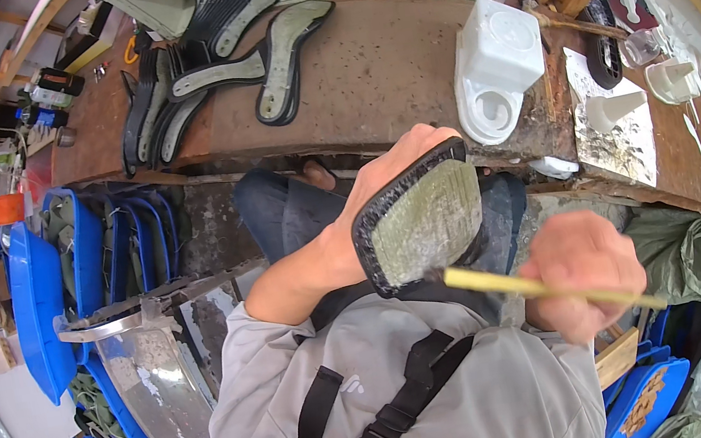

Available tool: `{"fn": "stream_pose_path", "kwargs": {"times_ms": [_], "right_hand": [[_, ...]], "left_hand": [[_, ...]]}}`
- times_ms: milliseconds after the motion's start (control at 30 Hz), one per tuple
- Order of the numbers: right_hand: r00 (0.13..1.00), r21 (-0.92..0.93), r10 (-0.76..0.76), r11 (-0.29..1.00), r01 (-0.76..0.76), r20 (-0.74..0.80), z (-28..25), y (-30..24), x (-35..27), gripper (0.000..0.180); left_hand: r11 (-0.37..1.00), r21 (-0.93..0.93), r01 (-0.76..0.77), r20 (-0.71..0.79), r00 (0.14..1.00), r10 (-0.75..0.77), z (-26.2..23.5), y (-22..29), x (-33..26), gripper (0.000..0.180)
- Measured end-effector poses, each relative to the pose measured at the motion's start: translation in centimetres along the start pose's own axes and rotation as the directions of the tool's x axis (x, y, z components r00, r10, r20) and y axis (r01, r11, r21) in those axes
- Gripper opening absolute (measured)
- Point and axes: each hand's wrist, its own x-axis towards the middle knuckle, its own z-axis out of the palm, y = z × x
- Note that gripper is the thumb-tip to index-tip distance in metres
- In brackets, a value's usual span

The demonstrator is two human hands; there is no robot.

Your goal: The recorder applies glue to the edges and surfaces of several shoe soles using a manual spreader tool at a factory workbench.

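Note:
My left hand [370,187] holds up a shoe sole [423,217] by its far side, with the fingers partly hidden behind it. The sole has a black rim and a grey-green inner face turned up toward me. In my closed right hand [583,270] is a brush with a thin yellow handle [491,282]. Its dark tip is at the sole's near edge; whether it touches is hard to tell. The right hand is slightly blurred. On the bench beyond, more soles [289,51] lie loose beside a fanned stack [232,5].
A white plastic container [502,47] with a round well stands at the brown bench's [372,61] front edge. White cone-shaped pieces [615,109] sit on stained paper to its right. Blue bins [41,301] are at left; a blue tray [645,401] is at lower right.

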Motion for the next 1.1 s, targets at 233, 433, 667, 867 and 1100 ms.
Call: {"fn": "stream_pose_path", "kwargs": {"times_ms": [233, 433, 667, 867, 1100], "right_hand": [[0.942, 0.062, 0.311, 0.950, -0.305, -0.128, 2.7, -0.7, 0.9, 0.022], [0.763, 0.054, 0.482, 0.858, -0.511, -0.431, 3.3, -0.8, 2.2, 0.017], [0.934, 0.080, -0.318, 0.948, 0.309, 0.162, 3.2, -0.9, 2.7, 0.012], [0.990, -0.053, -0.084, 0.996, 0.079, -0.113, 3.4, 1.1, 1.7, 0.021], [0.981, -0.184, -0.188, 0.964, 0.195, 0.052, 1.0, 1.8, 1.2, 0.016]], "left_hand": [[0.827, 0.550, -0.119, -0.199, 0.942, 0.268, 0.1, 0.0, 0.5, 0.047], [0.727, 0.687, -0.025, -0.285, 0.910, 0.301, -0.3, 0.8, 0.5, 0.051], [0.594, 0.803, 0.050, -0.316, 0.881, 0.352, -0.6, -1.1, 0.3, 0.061], [0.685, 0.728, 0.008, -0.270, 0.922, 0.277, -0.2, -0.5, 0.4, 0.056], [0.975, -0.219, 0.043, -0.025, 0.998, -0.049, -0.4, -0.1, -0.9, 0.053]]}}
